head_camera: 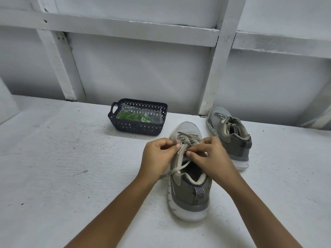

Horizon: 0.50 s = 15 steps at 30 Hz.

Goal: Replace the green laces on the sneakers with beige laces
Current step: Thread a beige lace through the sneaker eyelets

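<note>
Beige lace (176, 170) runs through the eyelets of the near sneaker (188, 193), which stands at lower centre of the frame, heel toward the camera and toe pointing to the top. Both hands work at the upper eyelets of this shoe.

1. Left hand (157, 156): fingers curled, thumb and forefinger pinching the lace at the left row of eyelets. One loose strand passes below this hand and trails out to the left of the shoe.
2. Right hand (209, 155): fingers curled, fingertips pressed together on the lace over the tongue. The exact contact point is partly hidden by the fingers.

A second sneaker (232, 140) stands at right of centre, just beyond the near one and apart from it, toe toward the wall (143, 68). It is also threaded with beige lacing.

A dark perforated basket (138, 128) sits at upper centre-left, well apart from the hands. Inside lies a clear plastic bag (155, 113) containing the green laces (131, 116).

All items rest on a white, rough-painted surface (71, 158).
</note>
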Each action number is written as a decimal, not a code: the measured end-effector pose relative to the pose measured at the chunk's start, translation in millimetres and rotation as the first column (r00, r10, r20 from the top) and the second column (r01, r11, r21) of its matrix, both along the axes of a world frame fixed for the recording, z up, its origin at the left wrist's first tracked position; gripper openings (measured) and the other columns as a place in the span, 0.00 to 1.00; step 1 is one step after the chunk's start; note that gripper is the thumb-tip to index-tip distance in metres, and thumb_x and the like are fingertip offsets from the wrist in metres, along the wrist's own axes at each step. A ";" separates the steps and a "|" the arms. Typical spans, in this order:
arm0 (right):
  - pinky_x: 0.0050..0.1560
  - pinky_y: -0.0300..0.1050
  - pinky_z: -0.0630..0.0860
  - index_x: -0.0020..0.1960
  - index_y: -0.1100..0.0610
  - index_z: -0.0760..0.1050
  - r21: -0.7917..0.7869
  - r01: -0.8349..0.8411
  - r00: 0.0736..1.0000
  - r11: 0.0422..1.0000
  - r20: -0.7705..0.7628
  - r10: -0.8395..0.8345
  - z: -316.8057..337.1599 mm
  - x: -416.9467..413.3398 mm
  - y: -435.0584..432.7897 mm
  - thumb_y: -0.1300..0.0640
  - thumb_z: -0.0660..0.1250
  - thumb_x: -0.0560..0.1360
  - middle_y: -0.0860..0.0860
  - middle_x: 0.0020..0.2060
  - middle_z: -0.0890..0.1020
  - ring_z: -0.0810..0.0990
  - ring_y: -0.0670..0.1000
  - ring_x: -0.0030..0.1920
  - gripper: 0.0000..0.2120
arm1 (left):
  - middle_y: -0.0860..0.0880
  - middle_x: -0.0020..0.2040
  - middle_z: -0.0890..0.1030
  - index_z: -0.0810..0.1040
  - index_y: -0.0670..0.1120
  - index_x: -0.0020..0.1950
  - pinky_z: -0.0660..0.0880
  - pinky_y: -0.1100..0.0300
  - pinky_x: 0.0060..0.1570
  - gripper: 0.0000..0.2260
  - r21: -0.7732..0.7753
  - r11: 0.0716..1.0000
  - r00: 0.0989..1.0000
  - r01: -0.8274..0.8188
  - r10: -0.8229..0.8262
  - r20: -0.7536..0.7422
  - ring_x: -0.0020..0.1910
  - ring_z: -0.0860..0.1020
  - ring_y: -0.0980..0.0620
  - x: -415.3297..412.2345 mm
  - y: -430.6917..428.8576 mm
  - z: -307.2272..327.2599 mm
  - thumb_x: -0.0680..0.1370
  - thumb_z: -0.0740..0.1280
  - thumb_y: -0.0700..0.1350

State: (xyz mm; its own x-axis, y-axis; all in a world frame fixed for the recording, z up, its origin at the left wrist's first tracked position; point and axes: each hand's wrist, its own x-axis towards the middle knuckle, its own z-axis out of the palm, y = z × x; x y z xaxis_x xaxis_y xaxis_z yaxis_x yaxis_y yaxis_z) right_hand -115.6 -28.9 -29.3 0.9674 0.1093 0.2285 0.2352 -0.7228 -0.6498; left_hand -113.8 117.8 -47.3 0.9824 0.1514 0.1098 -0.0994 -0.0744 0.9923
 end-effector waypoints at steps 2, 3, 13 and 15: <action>0.54 0.37 0.64 0.49 0.53 0.84 0.005 -0.007 1.000 1.000 -0.015 0.007 -0.3 0.6 0.2 0.58 0.71 0.72 0.42 0.41 0.67 0.69 0.49 0.57 0.07 | 0.52 0.34 0.83 0.83 0.49 0.35 0.76 0.67 0.40 0.08 0.028 0.999 1.000 -0.016 0.016 0.006 0.35 0.79 0.60 -0.9 -0.7 0.0 0.72 0.73 0.38; 0.54 0.37 0.64 0.49 0.53 0.84 0.009 -0.011 1.000 1.000 -0.022 0.011 -0.4 1.1 0.1 0.58 0.72 0.72 0.41 0.41 0.66 0.69 0.49 0.57 0.07 | 0.52 0.35 0.84 0.83 0.49 0.35 0.76 0.66 0.41 0.08 0.033 0.999 1.000 -0.019 0.019 0.004 0.36 0.79 0.59 -0.7 -0.8 0.2 0.72 0.73 0.38; 0.50 0.33 0.62 0.45 0.51 0.84 0.100 0.001 0.999 0.995 -0.036 0.002 -3.9 4.0 0.7 0.59 0.73 0.71 0.42 0.42 0.67 0.68 0.48 0.57 0.05 | 0.46 0.36 0.84 0.84 0.43 0.37 0.75 0.64 0.38 0.04 0.021 0.999 0.999 -0.035 0.035 -0.013 0.34 0.78 0.57 -2.1 -5.4 -2.3 0.73 0.72 0.40; 0.49 0.32 0.61 0.45 0.51 0.84 0.106 0.001 0.999 0.994 -0.035 0.003 -4.3 4.5 1.1 0.58 0.73 0.70 0.42 0.42 0.67 0.68 0.48 0.56 0.04 | 0.48 0.34 0.83 0.83 0.45 0.35 0.73 0.66 0.36 0.07 0.025 0.999 1.000 -0.024 0.024 0.000 0.34 0.77 0.59 -2.6 -5.5 -2.6 0.73 0.72 0.40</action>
